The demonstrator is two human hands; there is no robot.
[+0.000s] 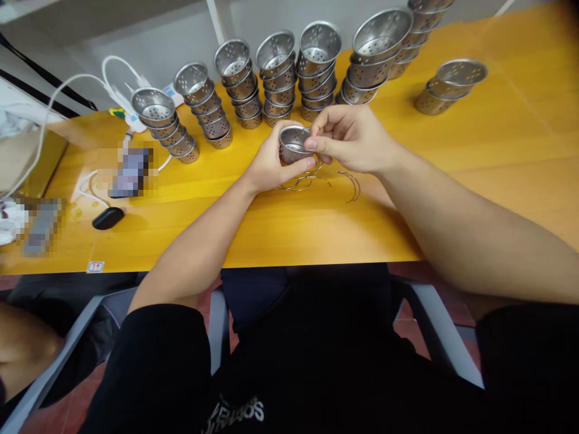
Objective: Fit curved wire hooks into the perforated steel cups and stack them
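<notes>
My left hand is wrapped round a small perforated metal cup, its mouth tilted up toward me. At the cup's right rim, the thumb and fingers of my right hand are pinched together. Whatever is between those fingertips is hidden or too small to make out. Thin curved metal wires lie on the table just under the cup. A couple more curved wires rest a little to the right, below my right wrist.
Several stacks of perforated metal cups line the back of the yellow table. A shorter stack stands at right. On the left are a phone, a black oval case and white cables. Another person's leg shows lower left.
</notes>
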